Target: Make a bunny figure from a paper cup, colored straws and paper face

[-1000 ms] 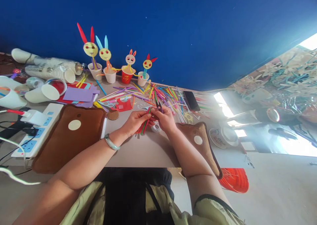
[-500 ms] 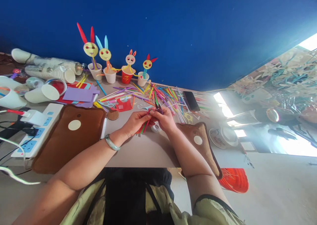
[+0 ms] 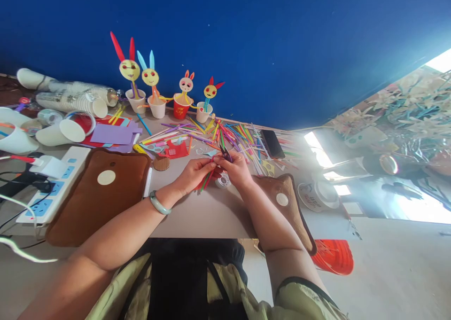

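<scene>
My left hand (image 3: 198,172) is closed, its thumb and fingers pinched on a small pink-red piece at the fingertips. Just below it, colored strips (image 3: 206,183) in green and red-orange slant down toward the table; I cannot tell whether they are held or lying there. My right hand (image 3: 237,168) is wrapped round dark scissors (image 3: 226,154), blades pointing up and away. The fingertips of both hands meet over the table. Beside the right hand's underside lies a clear tape roll (image 3: 223,181).
Colored straws (image 3: 243,144) and paper scraps (image 3: 176,148) are strewn behind my hands. Several rabbit-faced figures stand in paper cups (image 3: 157,107) by the blue wall. Brown cushions (image 3: 98,202) flank my arms. A power strip (image 3: 58,188) lies left, a phone (image 3: 272,144) right.
The scissors have tilted slightly in my right hand. Both hands otherwise stay in nearly the same place, fingertips together.
</scene>
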A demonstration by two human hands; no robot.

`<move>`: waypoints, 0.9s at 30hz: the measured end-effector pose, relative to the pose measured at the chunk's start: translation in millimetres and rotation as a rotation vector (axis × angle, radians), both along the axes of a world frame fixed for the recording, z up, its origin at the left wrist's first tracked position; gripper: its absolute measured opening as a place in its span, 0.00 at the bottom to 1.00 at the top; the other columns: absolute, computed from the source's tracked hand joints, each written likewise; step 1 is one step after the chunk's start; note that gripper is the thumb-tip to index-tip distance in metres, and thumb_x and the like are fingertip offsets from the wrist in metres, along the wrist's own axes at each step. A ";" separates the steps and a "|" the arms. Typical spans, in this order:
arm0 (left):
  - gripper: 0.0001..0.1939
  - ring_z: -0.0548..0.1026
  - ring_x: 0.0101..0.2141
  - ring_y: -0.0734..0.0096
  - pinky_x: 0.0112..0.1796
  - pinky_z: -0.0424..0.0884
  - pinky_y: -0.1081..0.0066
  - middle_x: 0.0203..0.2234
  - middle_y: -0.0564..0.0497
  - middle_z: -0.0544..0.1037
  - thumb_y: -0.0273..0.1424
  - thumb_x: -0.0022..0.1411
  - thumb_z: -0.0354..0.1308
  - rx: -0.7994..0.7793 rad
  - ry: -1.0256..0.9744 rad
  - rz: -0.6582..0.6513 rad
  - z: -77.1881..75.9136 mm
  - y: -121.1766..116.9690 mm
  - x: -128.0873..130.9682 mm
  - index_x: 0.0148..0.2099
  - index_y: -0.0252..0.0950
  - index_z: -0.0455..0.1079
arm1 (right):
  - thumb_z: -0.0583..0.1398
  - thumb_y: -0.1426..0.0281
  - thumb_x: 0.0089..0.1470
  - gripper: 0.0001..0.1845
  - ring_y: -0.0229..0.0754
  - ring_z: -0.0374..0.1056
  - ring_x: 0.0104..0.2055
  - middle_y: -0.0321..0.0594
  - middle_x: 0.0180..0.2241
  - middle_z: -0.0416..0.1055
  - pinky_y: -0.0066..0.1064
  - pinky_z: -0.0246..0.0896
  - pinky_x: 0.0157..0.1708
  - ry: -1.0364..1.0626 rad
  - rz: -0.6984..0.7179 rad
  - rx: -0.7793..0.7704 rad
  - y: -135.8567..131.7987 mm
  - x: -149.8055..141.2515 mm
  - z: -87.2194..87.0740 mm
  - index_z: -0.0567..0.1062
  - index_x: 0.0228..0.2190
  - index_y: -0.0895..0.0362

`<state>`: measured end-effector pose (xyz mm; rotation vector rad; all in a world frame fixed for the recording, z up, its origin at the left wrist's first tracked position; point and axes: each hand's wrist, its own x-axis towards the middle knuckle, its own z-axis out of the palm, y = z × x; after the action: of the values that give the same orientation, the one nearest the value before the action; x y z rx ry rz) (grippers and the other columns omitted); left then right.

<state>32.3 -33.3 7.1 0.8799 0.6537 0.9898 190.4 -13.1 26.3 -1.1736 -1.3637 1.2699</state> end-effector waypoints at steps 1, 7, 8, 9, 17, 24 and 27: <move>0.26 0.82 0.32 0.63 0.39 0.78 0.64 0.31 0.45 0.83 0.49 0.52 0.72 0.015 0.004 0.023 0.3 0.1 0.1 0.40 0.32 0.78 | 0.72 0.55 0.43 0.18 0.33 0.58 0.21 0.30 0.19 0.66 0.27 0.56 0.21 -0.006 0.000 0.002 -0.2 -0.4 0.5 0.78 0.25 0.57; 0.23 0.80 0.32 0.65 0.38 0.76 0.68 0.30 0.46 0.83 0.50 0.53 0.70 0.137 0.130 0.106 -0.6 1.9 -3.6 0.35 0.32 0.79 | 0.72 0.56 0.43 0.17 0.35 0.62 0.22 0.31 0.19 0.67 0.29 0.60 0.23 0.000 0.019 0.008 -0.9 -1.4 2.2 0.78 0.25 0.56; 0.23 0.80 0.32 0.65 0.37 0.75 0.68 0.30 0.47 0.83 0.50 0.54 0.70 0.150 0.149 0.106 -0.2 2.0 -4.5 0.35 0.32 0.80 | 0.72 0.56 0.43 0.17 0.35 0.62 0.22 0.31 0.19 0.67 0.29 0.60 0.23 0.002 0.022 0.012 -1.0 -1.5 2.4 0.78 0.25 0.56; 0.23 0.80 0.32 0.65 0.38 0.75 0.68 0.30 0.47 0.84 0.49 0.54 0.70 0.152 0.156 0.103 0.6 1.9 -5.2 0.35 0.32 0.81 | 0.72 0.57 0.43 0.17 0.35 0.62 0.22 0.31 0.19 0.67 0.29 0.60 0.23 0.004 0.024 0.018 -1.1 -1.7 2.6 0.78 0.25 0.56; 0.25 0.81 0.32 0.63 0.39 0.77 0.65 0.30 0.45 0.84 0.49 0.50 0.73 0.004 0.068 0.070 5.7 -0.8 -4.1 0.37 0.31 0.82 | 0.71 0.56 0.45 0.17 0.33 0.59 0.21 0.30 0.18 0.63 0.27 0.56 0.21 0.015 -0.004 0.023 -2.9 -3.0 3.0 0.76 0.25 0.56; 0.24 0.81 0.30 0.64 0.36 0.77 0.66 0.28 0.47 0.83 0.49 0.47 0.74 0.006 0.077 0.100 4.9 0.3 -4.0 0.35 0.32 0.81 | 0.71 0.57 0.44 0.16 0.32 0.56 0.22 0.29 0.19 0.62 0.27 0.52 0.22 -0.010 -0.063 0.067 -3.0 -6.0 1.1 0.77 0.24 0.56; 0.24 0.80 0.29 0.64 0.36 0.77 0.67 0.26 0.47 0.83 0.49 0.46 0.74 0.015 0.088 0.107 5.2 0.7 -4.1 0.34 0.32 0.81 | 0.71 0.56 0.44 0.17 0.32 0.55 0.22 0.29 0.19 0.61 0.27 0.51 0.22 -0.033 -0.081 0.061 -2.7 -7.2 0.8 0.76 0.24 0.56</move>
<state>28.2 -32.6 12.2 0.9126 0.7755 1.0578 183.3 -15.8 27.1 -1.2006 -1.3562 1.1486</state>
